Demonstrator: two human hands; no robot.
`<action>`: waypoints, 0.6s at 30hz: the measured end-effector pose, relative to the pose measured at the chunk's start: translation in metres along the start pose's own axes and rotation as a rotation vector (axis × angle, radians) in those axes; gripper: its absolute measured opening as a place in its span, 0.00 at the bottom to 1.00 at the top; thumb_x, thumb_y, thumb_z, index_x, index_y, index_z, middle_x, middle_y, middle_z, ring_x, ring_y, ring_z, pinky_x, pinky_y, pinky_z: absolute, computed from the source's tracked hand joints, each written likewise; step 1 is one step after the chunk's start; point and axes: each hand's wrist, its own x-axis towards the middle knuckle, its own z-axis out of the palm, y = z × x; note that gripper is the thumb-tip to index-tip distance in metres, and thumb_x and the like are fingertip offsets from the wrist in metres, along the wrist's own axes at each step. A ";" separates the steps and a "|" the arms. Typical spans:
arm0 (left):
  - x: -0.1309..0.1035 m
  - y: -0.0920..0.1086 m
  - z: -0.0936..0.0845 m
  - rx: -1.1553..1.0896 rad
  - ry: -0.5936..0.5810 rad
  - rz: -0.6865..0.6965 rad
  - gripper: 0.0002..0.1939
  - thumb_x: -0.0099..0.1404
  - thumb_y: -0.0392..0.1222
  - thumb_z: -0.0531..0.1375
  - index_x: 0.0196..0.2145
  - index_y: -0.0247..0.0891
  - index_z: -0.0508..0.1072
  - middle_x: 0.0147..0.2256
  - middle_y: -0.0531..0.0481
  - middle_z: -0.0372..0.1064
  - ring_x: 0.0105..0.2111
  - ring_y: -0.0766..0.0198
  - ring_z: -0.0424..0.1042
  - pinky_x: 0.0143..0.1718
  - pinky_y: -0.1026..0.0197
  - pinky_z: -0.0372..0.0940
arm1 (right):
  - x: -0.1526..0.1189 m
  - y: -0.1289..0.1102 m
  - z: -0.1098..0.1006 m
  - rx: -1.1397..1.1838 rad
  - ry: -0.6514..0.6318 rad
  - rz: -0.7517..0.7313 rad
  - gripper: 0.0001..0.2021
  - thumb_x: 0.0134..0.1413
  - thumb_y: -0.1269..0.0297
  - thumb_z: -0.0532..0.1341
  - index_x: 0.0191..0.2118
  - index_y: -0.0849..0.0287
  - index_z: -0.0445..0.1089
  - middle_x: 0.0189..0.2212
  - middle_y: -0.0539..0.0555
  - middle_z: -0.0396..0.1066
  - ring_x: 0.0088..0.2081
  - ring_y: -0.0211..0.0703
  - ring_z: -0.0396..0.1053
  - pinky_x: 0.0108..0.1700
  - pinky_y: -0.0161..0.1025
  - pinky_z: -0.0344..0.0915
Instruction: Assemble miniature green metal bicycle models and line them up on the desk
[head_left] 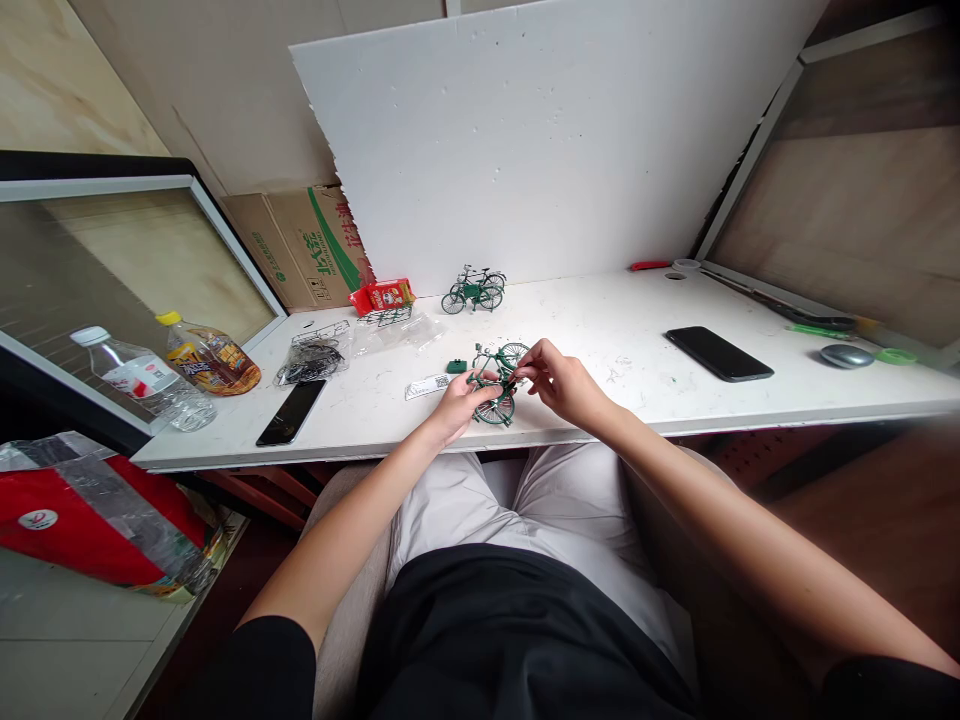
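A small green model bicycle is held over the front part of the white table. My left hand grips it from the left, fingers closed around its middle. At its right side, my right hand has thumb and fingertips pinched together by the frame; whether a small part sits between them is too small to make out. Just behind my left hand lies a little green box-shaped piece. A white paper strip with a printed code lies beside it.
Finished-looking model bicycles stand at the back. Leftward are a red packet, a bag of dark parts, a phone and two bottles. Another phone and a grey mouse lie right. A white board stands behind.
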 end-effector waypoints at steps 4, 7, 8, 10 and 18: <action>0.001 -0.001 0.000 0.016 -0.007 0.001 0.22 0.52 0.42 0.76 0.42 0.36 0.75 0.40 0.46 0.77 0.41 0.58 0.76 0.49 0.55 0.65 | 0.000 -0.004 -0.002 -0.026 -0.023 -0.018 0.04 0.71 0.59 0.56 0.44 0.52 0.62 0.35 0.55 0.77 0.31 0.46 0.77 0.31 0.38 0.68; 0.001 -0.003 -0.001 0.038 -0.008 0.012 0.22 0.52 0.43 0.76 0.42 0.36 0.75 0.39 0.46 0.77 0.41 0.58 0.76 0.49 0.55 0.65 | 0.000 -0.004 -0.001 -0.018 -0.018 0.002 0.07 0.72 0.55 0.57 0.44 0.51 0.63 0.34 0.55 0.77 0.29 0.45 0.76 0.30 0.39 0.68; 0.001 -0.003 -0.001 0.042 -0.008 0.015 0.22 0.52 0.43 0.76 0.42 0.36 0.76 0.39 0.46 0.77 0.41 0.58 0.76 0.49 0.55 0.65 | 0.000 -0.003 -0.001 -0.016 -0.012 0.005 0.09 0.72 0.53 0.57 0.44 0.52 0.63 0.34 0.55 0.77 0.29 0.46 0.76 0.30 0.39 0.68; 0.001 -0.003 -0.001 0.043 -0.015 0.021 0.21 0.52 0.43 0.76 0.42 0.36 0.76 0.39 0.47 0.77 0.41 0.58 0.76 0.50 0.55 0.65 | 0.000 -0.004 0.000 -0.015 -0.002 0.009 0.11 0.72 0.50 0.58 0.44 0.52 0.63 0.35 0.56 0.78 0.30 0.47 0.77 0.30 0.39 0.69; 0.000 -0.004 -0.001 0.030 -0.043 0.021 0.21 0.53 0.43 0.76 0.42 0.37 0.75 0.38 0.47 0.77 0.40 0.58 0.77 0.49 0.55 0.66 | 0.000 -0.007 0.000 -0.078 0.006 0.006 0.15 0.71 0.45 0.58 0.40 0.52 0.63 0.30 0.53 0.77 0.29 0.46 0.76 0.31 0.39 0.67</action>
